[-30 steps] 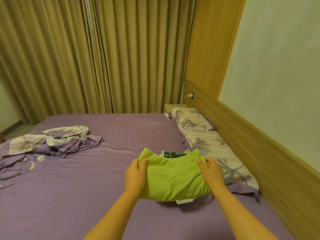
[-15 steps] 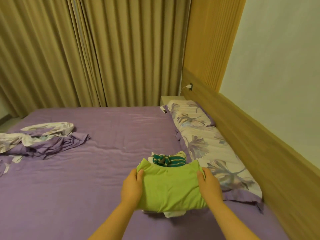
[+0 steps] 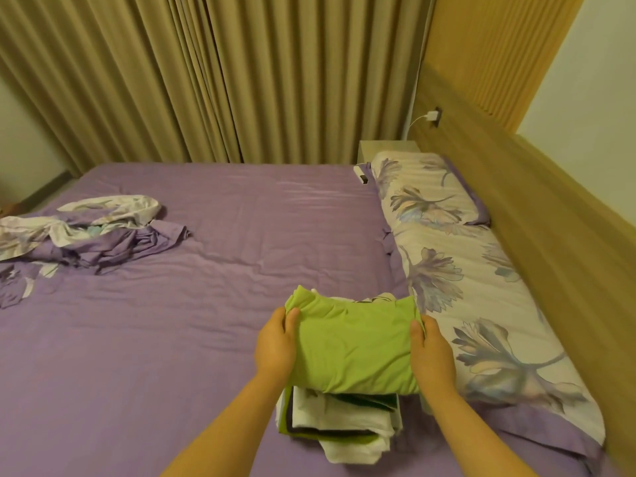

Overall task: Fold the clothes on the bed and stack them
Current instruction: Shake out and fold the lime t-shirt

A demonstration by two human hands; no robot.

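Green garment (image 3: 351, 349), no readable writing, held by left hand (image 3: 275, 346) and right hand (image 3: 432, 352).

A bedroom in a home. A wide bed (image 3: 206, 270) with a purple sheet fills the room, floral pillows (image 3: 464, 270) line a wooden headboard (image 3: 550, 218), floor-length tan curtains (image 3: 241, 80) hang behind, and a bedside table (image 3: 385, 149) sits below a plugged-in charger (image 3: 432, 116).
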